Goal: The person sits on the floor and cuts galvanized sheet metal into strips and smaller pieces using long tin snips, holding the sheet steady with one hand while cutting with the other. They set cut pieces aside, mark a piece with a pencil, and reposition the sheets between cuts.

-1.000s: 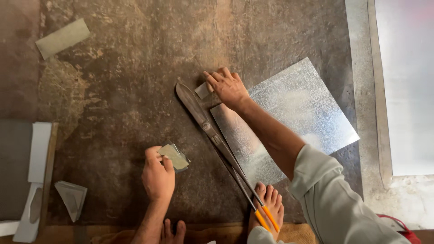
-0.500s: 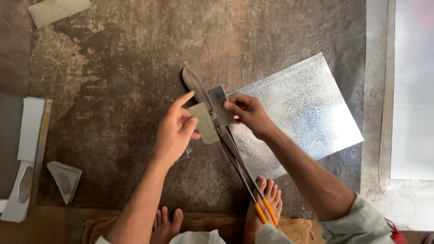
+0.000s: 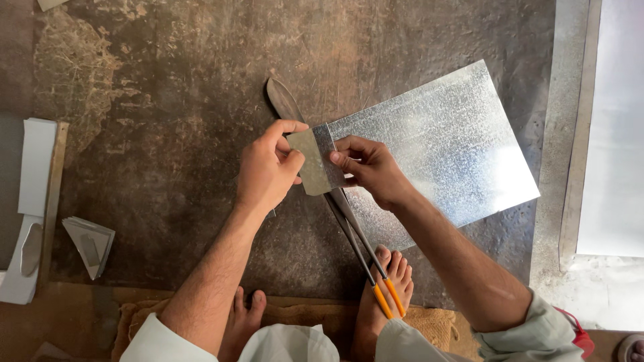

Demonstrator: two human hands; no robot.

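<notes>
far on the left i see a flat white piece (image 3: 35, 167) lying by a thin wooden strip (image 3: 54, 194), and near it a little pile of folded metal bits (image 3: 90, 243) on the dark brown floor (image 3: 168, 80). next comes my left hand (image 3: 267, 173). its fingers are curled in, and the thumb and pointer finger pinch the left edge of a small metal piece (image 3: 314, 164). that small piece sits in the middle, held up just over the floor, right between my two hands. my right hand (image 3: 369, 169) is also curled, and its fingertips pinch the right side of the same small piece. under the hands lie long metal shears (image 3: 349, 221) with a dark pointed blade at the top and orange handle ends (image 3: 389, 302) at the bottom, next to my bare right foot (image 3: 382, 295). my bare left foot (image 3: 243, 318) shows a bit more to the left. to the right lies a big shiny metal sheet (image 3: 443, 147), flat on the floor, and my right hand is over its left corner. far right is a pale bright slab (image 3: 614, 127).
</notes>
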